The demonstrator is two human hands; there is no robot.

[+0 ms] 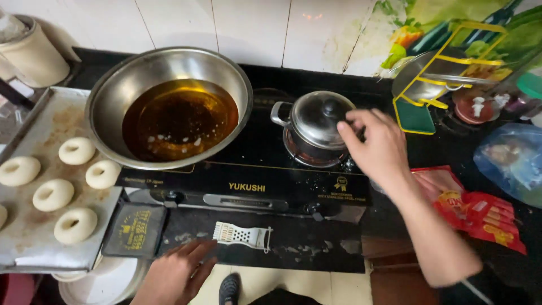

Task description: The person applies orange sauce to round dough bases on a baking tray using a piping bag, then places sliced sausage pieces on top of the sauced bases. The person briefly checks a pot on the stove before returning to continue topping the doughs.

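Left hand point(178, 271) flat on counter's point(316, 251) front edge, fingers spread, holding nothing, just beside white grater point(243, 235). Right hand point(375, 148) fingers apart over pot lid point(319, 118) on the stove's point(254, 181) right burner, not gripping. Risk: hot lid burns fingers; bumped wok point(169, 104) spills oil point(179, 120) toward dough rings point(76, 151).

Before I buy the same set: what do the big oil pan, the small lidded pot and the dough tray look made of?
The big pan looks like brushed stainless steel: dull grey sheen on its bare wall. The small pot, touched by the right hand, looks like polished steel with mirror-like reflections on its lid; the knob seems dark plastic. The tray seems matte aluminium or steel, flour-dusted.
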